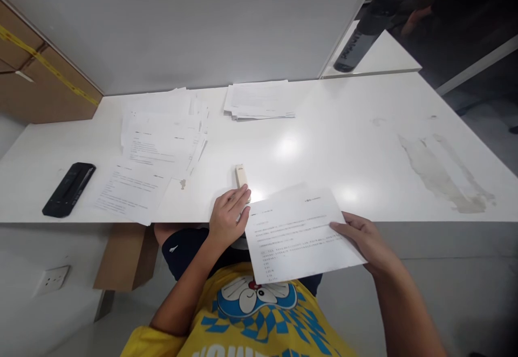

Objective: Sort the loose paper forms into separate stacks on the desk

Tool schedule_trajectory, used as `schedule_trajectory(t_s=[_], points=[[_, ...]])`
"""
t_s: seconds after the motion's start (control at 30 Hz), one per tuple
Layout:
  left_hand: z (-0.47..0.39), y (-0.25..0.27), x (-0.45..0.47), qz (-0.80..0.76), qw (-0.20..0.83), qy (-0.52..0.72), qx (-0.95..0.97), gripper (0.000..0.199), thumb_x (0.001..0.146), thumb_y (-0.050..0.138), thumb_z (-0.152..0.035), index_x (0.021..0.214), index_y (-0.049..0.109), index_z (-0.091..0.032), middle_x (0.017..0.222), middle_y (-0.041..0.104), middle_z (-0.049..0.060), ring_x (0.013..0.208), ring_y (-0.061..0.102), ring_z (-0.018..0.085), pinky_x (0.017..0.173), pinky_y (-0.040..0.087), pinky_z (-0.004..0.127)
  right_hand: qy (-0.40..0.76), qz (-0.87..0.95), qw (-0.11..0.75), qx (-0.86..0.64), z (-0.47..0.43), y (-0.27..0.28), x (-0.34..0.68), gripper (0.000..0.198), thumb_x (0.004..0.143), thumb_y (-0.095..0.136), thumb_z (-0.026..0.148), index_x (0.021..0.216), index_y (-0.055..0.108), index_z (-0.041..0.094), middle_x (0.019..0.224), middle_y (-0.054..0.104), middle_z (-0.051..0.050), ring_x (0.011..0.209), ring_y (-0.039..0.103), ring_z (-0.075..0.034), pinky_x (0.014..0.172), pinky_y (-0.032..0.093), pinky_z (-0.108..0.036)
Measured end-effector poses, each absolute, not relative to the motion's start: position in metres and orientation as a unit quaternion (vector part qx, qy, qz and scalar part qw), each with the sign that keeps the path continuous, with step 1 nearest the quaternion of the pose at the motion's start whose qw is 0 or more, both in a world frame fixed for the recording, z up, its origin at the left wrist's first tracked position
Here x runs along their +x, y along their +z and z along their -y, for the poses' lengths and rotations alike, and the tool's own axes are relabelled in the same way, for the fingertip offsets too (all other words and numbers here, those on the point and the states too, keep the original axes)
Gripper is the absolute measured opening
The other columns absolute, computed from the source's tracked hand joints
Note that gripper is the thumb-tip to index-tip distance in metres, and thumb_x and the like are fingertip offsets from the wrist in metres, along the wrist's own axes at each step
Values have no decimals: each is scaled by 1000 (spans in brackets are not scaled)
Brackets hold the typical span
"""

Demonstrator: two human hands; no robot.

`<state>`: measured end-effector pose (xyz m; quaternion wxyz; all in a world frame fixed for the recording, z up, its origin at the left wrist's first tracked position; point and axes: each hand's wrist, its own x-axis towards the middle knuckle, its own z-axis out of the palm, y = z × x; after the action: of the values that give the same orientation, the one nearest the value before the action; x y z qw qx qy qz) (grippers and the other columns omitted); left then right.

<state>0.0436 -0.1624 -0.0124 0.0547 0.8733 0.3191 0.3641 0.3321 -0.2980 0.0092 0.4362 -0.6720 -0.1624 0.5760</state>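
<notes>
Printed sheet lies nearest to the camera, half over the near edge of the white worktop and half over the lap. The right hand holds it at its right edge, thumb on top and the other fingers under the paper. The left hand rests at the sheet's left top corner, fingers bent and close together, their tips touching the near end of a small beige stapler. This stapler lies just beyond the left fingers, its long axis pointing away from the person, so the left hand is clearly the nearer 1. Further left are loose papers and a black device; 1 more stack of paper lies at the far edge.
</notes>
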Motion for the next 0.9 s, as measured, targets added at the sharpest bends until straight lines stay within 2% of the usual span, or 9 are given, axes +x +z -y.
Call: schedule_trajectory(t_s=[0.17,0.37,0.5,0.63,0.73,0.8,0.9], points=[[163,-11,44,-317,78,371,869,44,95,54,-16,138,58,-20,132,69,11,111,67,25,90,56,41,543,161,451,-689,291,10,326,42,57,85,46,87,80,18,72,76,-8,60,68,-26,51,52,-34],[162,-12,42,-319,87,364,871,42,96,50,-14,136,60,-20,130,70,11,114,65,25,89,55,42,551,140,456,-685,293,-1,332,41,62,85,43,95,80,18,80,78,-8,63,69,-24,54,52,-32],[169,-14,39,-339,73,311,885,43,96,48,-8,136,60,-20,129,70,8,116,65,25,87,53,41,556,144,443,-689,295,1,330,43,65,83,44,97,79,17,85,78,-10,66,71,-26,56,53,-32],[181,-6,41,-378,45,271,884,47,93,47,-2,135,60,-18,132,69,8,122,62,29,88,52,43,554,183,429,-689,285,12,328,45,65,80,48,95,79,15,80,78,-10,64,71,-27,55,53,-33],[178,9,40,-373,44,255,891,55,88,43,4,134,62,-20,130,70,6,114,64,28,82,54,42,554,258,394,-686,270,24,342,45,70,76,51,99,78,17,80,78,-9,68,72,-29,57,54,-35],[172,18,37,-355,54,268,894,61,85,41,6,136,60,-22,130,70,4,106,65,26,79,55,41,526,308,377,-698,257,35,361,42,72,75,50,100,78,18,81,77,-8,72,73,-31,60,56,-37],[159,22,28,-353,78,327,873,62,88,41,1,141,56,-26,136,67,5,106,64,25,86,56,42,404,341,450,-720,227,51,394,36,70,77,45,97,77,22,77,76,-7,75,72,-32,61,57,-39]])
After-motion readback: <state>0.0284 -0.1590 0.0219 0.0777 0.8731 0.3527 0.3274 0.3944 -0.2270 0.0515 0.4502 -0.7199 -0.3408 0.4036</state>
